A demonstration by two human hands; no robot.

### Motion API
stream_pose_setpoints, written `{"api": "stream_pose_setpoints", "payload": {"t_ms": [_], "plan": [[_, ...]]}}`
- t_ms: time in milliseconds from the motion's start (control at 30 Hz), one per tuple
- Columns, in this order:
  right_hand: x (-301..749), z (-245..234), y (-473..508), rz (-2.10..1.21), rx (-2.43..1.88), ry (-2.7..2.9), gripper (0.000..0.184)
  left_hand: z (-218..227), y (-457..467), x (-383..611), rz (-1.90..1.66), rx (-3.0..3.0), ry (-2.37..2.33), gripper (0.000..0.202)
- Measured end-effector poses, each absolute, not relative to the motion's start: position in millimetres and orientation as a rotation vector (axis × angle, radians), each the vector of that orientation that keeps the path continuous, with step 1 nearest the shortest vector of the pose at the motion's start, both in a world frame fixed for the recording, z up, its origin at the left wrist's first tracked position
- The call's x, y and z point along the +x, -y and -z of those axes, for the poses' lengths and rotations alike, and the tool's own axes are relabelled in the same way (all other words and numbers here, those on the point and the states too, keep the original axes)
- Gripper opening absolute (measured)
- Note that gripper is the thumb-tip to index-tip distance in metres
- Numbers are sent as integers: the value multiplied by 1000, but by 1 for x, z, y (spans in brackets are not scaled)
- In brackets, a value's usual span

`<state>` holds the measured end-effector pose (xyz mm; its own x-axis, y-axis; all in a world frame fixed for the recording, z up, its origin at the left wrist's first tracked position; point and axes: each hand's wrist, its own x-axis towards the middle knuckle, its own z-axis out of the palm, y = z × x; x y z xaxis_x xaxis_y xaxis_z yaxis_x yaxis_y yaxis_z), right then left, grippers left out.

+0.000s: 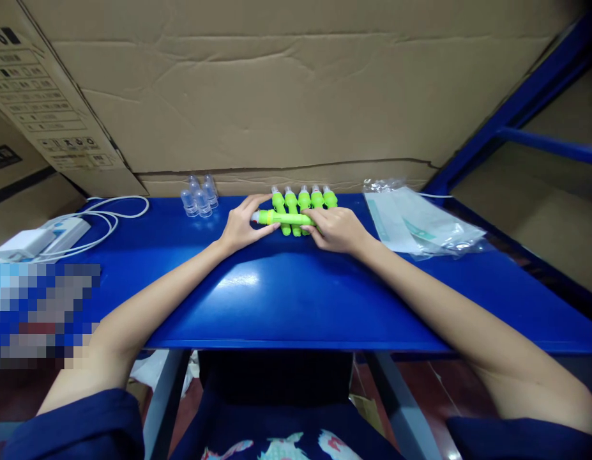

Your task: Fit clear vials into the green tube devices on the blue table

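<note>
Head view: both hands (238, 229) (338, 230) pinch a green tube (290, 219) crosswise, its ribbed end (265, 218) pointing left.

Number 6 (0, 36) on a cardboard panel (97, 121)

The 6 is printed at the panel's top left corner, among dark marks. Below it, a ruled form (32, 92) holds lines of print too small to read. Under that runs a row of little signs (68, 144), also unclear. Farther left, a black label (3, 156) bears blurred characters

Wht cable (117, 222) on tbl (296, 297) L; cardbd (296, 96) behind.
</note>
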<state>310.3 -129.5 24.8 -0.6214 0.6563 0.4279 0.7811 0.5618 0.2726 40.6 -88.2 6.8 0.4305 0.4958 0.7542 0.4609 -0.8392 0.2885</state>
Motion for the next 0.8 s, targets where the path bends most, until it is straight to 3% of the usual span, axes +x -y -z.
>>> {"api": "stream_pose_setpoints", "payload": {"t_ms": [400, 800], "plan": [[299, -29, 133, 551, -1086, 2485, 51, -3, 83, 40, -1381, 2527, -910, 92], [280, -37, 156, 199, -948, 2523, 55, -17, 105, 59, -1312, 2741, -595, 101]]}}
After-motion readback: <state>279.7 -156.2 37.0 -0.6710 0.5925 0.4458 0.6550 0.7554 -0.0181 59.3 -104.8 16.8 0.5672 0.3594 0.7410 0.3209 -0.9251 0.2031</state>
